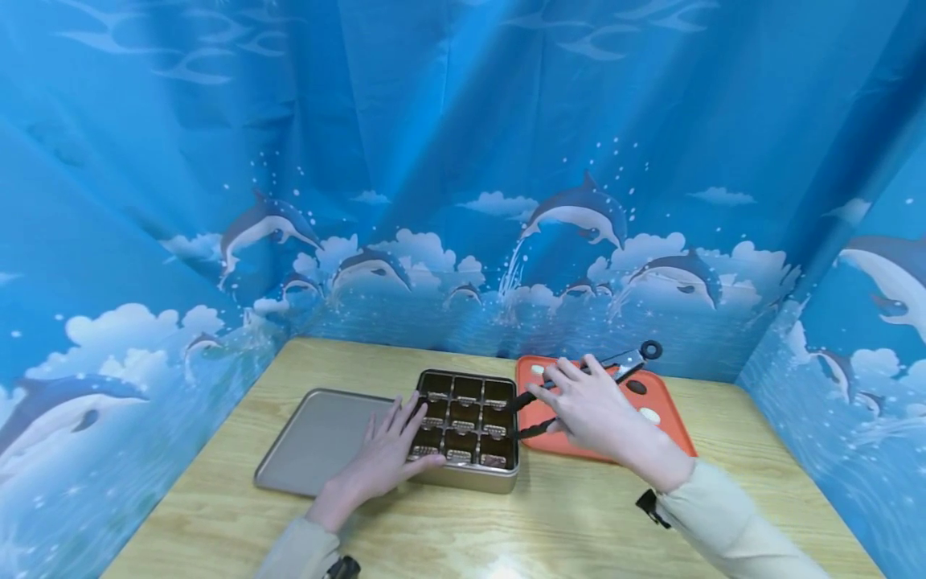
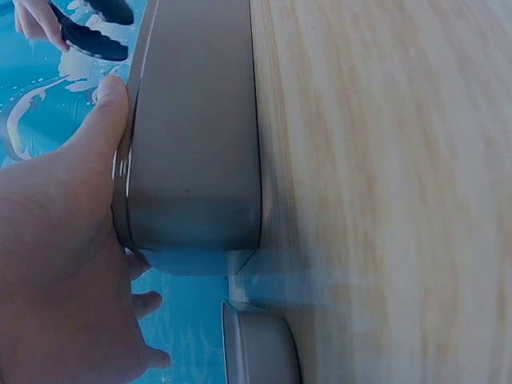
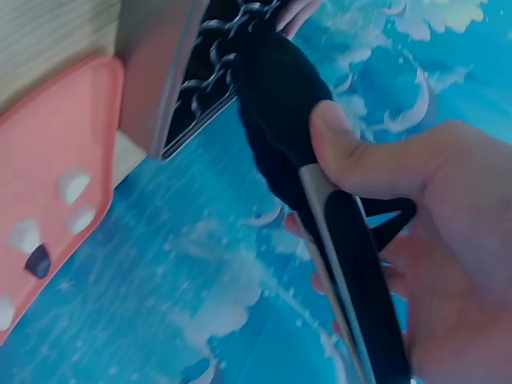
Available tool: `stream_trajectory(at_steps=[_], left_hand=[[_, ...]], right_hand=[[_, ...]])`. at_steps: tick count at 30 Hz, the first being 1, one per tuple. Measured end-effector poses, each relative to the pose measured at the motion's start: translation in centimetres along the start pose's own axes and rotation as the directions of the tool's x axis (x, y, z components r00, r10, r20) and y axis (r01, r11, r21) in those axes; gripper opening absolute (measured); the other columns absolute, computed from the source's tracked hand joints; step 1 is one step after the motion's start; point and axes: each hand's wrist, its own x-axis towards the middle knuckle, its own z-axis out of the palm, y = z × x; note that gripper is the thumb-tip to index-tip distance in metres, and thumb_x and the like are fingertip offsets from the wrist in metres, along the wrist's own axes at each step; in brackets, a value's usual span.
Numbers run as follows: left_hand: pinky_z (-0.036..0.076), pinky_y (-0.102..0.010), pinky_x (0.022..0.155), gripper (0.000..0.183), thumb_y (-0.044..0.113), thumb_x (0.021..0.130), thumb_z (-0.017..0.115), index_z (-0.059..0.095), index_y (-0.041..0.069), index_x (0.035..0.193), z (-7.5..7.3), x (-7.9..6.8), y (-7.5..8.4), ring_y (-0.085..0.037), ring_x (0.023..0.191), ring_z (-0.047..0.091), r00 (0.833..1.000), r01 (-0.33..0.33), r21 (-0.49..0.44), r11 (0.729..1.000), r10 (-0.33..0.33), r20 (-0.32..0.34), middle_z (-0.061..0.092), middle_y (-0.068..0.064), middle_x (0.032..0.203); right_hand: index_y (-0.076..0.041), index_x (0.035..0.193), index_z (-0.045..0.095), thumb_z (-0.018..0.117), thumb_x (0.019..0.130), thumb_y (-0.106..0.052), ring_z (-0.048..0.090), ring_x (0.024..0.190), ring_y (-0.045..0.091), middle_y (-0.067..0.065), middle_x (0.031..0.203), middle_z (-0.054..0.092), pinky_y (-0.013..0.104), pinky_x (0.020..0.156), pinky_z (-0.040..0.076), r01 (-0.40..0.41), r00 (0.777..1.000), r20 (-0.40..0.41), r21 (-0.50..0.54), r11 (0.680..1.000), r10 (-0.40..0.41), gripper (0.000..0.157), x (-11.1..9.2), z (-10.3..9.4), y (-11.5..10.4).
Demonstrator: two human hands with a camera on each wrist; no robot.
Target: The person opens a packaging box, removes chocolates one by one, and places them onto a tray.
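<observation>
My right hand (image 1: 582, 406) grips a pair of kitchen tongs (image 3: 336, 232) with black tips and metal arms. The tongs' tips stand spread at the right rim of a metal tin (image 1: 463, 478), with nothing visible between them. Inside the tin sits a dark brown insert (image 1: 463, 416) divided into several square compartments. My left hand (image 1: 387, 450) rests at the tin's left front corner, fingers straight over the left side and thumb along the front rim. An orange tray (image 1: 676, 426) beside the tin carries white pieces (image 1: 649, 416) and a dark oval piece (image 1: 636, 387).
A flat grey metal lid (image 1: 318, 442) lies on the wooden table (image 1: 579, 523) left of the tin, partly behind my left hand. Blue dolphin-print curtains (image 1: 448, 161) close off the back and both sides of the table.
</observation>
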Motion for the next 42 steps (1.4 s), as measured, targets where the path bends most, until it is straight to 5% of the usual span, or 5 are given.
stream_trajectory(at_steps=[15,23,30,38,42], left_hand=[[0.003,-0.072,0.118,0.096,0.067,0.093,0.055,0.025,0.004,0.16,0.1,0.0,-0.1,-0.042,0.154,0.004,1.0,-0.003,0.002,1.0,0.003,-0.007,0.001,-0.01,0.169],[0.003,-0.071,0.118,0.096,0.066,0.093,0.056,0.025,0.004,0.16,0.1,0.0,-0.1,-0.041,0.154,0.003,1.0,0.0,0.001,1.0,0.0,-0.006,0.0,-0.01,0.169],[0.003,-0.071,0.118,0.095,0.065,0.093,0.057,0.026,0.005,0.16,0.1,0.2,-0.1,-0.04,0.154,0.0,1.0,0.002,0.006,1.0,-0.002,-0.009,0.0,-0.009,0.169],[0.003,-0.071,0.118,0.093,0.062,0.094,0.059,0.026,0.004,0.159,0.0,0.2,-0.1,-0.041,0.154,0.003,1.0,0.002,0.007,1.0,-0.002,-0.009,0.001,-0.01,0.169],[0.003,-0.071,0.118,0.093,0.063,0.094,0.057,0.026,0.003,0.159,-0.1,0.0,0.1,-0.042,0.154,0.004,1.0,-0.003,0.005,1.0,0.003,-0.005,0.002,-0.011,0.169]], right_hand=[[-0.03,0.122,0.074,0.081,0.077,-0.058,0.056,0.114,0.021,-0.001,0.12,0.068,0.046,0.093,0.046,0.097,0.974,0.212,-0.095,0.991,-0.075,0.054,3.7,-0.6,-3.9],[-0.028,0.092,0.077,0.078,0.083,-0.041,0.051,0.097,0.016,-0.005,0.1,0.067,0.039,0.086,0.042,0.072,0.96,0.28,-0.155,0.985,-0.026,0.016,5.9,-1.1,-6.0],[-0.029,0.086,0.078,0.075,0.09,-0.036,0.048,0.089,0.015,-0.007,0.089,0.067,0.04,0.095,0.043,0.067,0.914,0.406,-0.183,0.981,0.014,0.009,7.2,-0.9,-7.8],[-0.028,0.076,0.076,0.081,0.083,-0.041,0.049,0.085,0.016,-0.006,0.09,0.067,0.039,0.082,0.043,0.068,0.977,0.212,-0.154,0.986,-0.034,0.016,5.5,0.4,-7.3],[-0.027,0.091,0.079,0.085,0.075,-0.053,0.053,0.094,0.018,-0.004,0.1,0.069,0.041,0.082,0.045,0.09,0.986,0.148,-0.116,0.989,-0.072,0.031,4.3,0.6,-6.4]])
